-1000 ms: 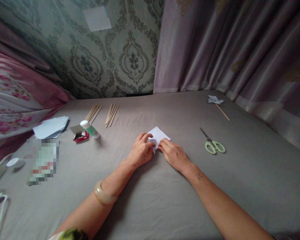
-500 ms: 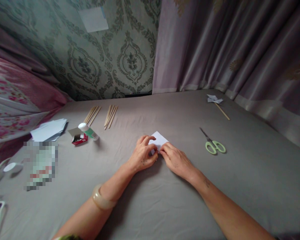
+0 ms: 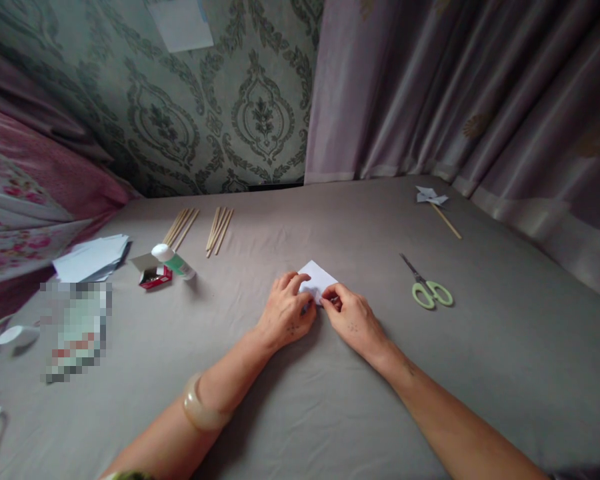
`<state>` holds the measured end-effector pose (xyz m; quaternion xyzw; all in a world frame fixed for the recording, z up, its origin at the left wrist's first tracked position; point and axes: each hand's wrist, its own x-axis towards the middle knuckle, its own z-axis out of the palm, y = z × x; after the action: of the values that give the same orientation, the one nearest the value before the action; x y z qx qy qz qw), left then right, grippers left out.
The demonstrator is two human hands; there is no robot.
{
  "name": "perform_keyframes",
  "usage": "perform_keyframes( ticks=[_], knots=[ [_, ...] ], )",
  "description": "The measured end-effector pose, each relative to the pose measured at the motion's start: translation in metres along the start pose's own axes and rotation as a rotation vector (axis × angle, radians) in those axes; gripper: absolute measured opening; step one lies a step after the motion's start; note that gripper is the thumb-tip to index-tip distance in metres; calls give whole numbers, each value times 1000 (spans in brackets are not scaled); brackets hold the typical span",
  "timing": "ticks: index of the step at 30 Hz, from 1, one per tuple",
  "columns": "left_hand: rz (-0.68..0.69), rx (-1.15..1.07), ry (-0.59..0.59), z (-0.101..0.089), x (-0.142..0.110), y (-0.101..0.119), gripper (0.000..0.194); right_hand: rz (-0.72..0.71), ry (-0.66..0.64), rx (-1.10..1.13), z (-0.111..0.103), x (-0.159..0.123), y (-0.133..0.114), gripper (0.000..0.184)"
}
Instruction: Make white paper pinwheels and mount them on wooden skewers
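grey cloth worktop, patterned wall, curtains. my left hand and right hand pinch white paper between them, near edge hidden by fingers.

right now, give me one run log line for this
left hand: on white paper | right hand: fingers at paper's near edge | scissors: lying right of hands | glue stick: left

box left of tube | sticks behind tube | scissors right of paper | pinwheel behind scissors
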<state>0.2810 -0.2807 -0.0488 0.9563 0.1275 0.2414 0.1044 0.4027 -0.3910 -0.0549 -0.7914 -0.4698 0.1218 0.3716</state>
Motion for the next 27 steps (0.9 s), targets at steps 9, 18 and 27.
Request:
perform_keyframes(
  ticks=[9, 18, 27],
  knots=[
    [-26, 58, -15, -2, -2, 6, 13, -1, 63, -52, 4, 2, -3, 7],
    [-53, 37, -13, -1, -1, 8, 15, -30, 72, -194, 4, 5, -4, 8],
    [-51, 54, -17, 0, -2, 8, 14, -110, 31, -282, 3, 9, -2, 14]
  ],
)
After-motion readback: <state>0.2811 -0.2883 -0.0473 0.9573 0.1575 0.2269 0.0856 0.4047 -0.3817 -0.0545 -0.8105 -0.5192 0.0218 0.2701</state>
